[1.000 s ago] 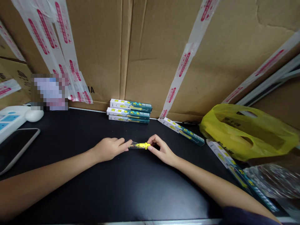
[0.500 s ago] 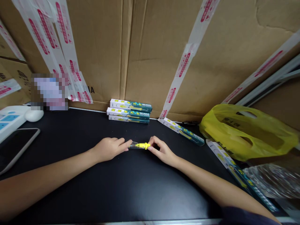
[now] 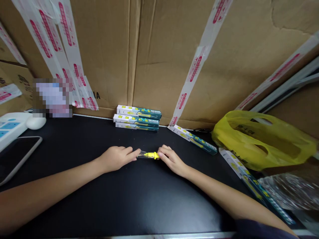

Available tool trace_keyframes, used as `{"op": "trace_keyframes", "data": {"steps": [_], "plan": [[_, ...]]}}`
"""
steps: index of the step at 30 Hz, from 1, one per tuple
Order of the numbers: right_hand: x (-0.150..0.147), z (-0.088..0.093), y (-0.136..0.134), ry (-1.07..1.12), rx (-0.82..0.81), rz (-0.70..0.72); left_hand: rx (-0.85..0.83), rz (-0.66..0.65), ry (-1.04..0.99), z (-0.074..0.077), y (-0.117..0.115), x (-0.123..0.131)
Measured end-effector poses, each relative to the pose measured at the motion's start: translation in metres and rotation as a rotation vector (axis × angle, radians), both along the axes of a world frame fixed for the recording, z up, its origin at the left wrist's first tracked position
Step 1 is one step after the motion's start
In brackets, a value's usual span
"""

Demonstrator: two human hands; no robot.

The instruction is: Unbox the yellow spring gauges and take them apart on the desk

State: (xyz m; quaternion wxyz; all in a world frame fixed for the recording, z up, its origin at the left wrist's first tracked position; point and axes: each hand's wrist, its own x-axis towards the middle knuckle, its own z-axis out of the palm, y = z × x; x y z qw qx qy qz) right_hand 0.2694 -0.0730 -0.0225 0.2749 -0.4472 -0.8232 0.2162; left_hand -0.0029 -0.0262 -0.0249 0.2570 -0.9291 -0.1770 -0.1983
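Above the black tabletop lies a tubular spring scale (image 3: pixel 149 155), level and crosswise, with a clear barrel and a bright yellow end on the right. My left hand (image 3: pixel 117 158) is closed round the clear barrel's left end, which its fingers hide. At the other side my right hand (image 3: pixel 172 160) pinches the tip of the yellow end between thumb and fingers. Behind the hands, several slim printed boxes (image 3: pixel 137 119) with a picture of a yellow scale lie stacked. Another such box (image 3: pixel 194 139) rests at an angle to the right.
A yellow plastic bag (image 3: pixel 261 139) sits at the right, beside one more printed box (image 3: pixel 256 186) and crumpled clear plastic (image 3: pixel 291 191). On the left are a phone (image 3: pixel 17 159) and a white power strip (image 3: pixel 12 127). Taped cardboard (image 3: pixel 107 59) walls off the back.
My right hand's fingers have curled and rolled over at the yellow end, and the thumb has shifted up. My left hand and the scale's barrel hold still.
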Motion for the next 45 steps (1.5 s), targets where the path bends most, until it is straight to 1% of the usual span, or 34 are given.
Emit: {"op": "trace_keyframes", "data": {"steps": [7, 11, 13, 16, 18, 23, 27, 29, 31, 35, 38, 41, 43, 45], "plan": [[0.002, -0.003, 0.000, 0.152, -0.023, 0.026, -0.015, -0.008, -0.011, -0.001, 0.001, -0.001], [0.002, -0.006, -0.001, 0.207, -0.014, 0.009, -0.020, -0.009, -0.003, 0.000, 0.001, -0.001], [0.002, -0.007, -0.001, 0.222, 0.016, 0.007, -0.022, -0.008, 0.003, 0.001, 0.000, -0.001], [0.001, -0.009, -0.002, 0.207, 0.121, 0.021, -0.030, -0.015, 0.005, 0.001, 0.001, -0.001], [0.000, -0.009, -0.003, 0.182, 0.159, 0.023, -0.038, -0.021, -0.001, 0.001, 0.002, -0.001], [0.000, -0.005, -0.004, 0.156, 0.076, -0.020, -0.051, -0.020, -0.011, 0.000, 0.002, -0.001], [-0.001, 0.001, -0.003, 0.009, 0.057, 0.013, -0.036, -0.021, -0.012, 0.000, 0.001, 0.000], [-0.001, 0.001, -0.002, -0.030, 0.057, 0.023, -0.033, -0.023, -0.012, 0.000, 0.001, 0.000], [-0.001, 0.000, -0.002, 0.012, 0.043, 0.029, -0.040, -0.021, -0.010, 0.000, 0.001, 0.000], [0.000, -0.005, -0.003, 0.192, 0.027, 0.070, -0.072, -0.008, -0.011, 0.000, 0.001, -0.001], [-0.001, -0.004, -0.005, 0.249, 0.011, 0.070, -0.081, -0.005, -0.015, 0.000, 0.001, -0.001], [-0.002, -0.001, -0.005, 0.230, 0.004, 0.009, -0.077, -0.010, -0.014, 0.000, 0.001, -0.001], [-0.002, 0.001, -0.004, 0.166, 0.020, -0.025, -0.078, -0.011, -0.017, 0.000, 0.001, -0.001], [-0.002, 0.002, -0.002, 0.078, 0.036, -0.027, -0.080, -0.013, -0.021, 0.000, 0.001, -0.001]]}}
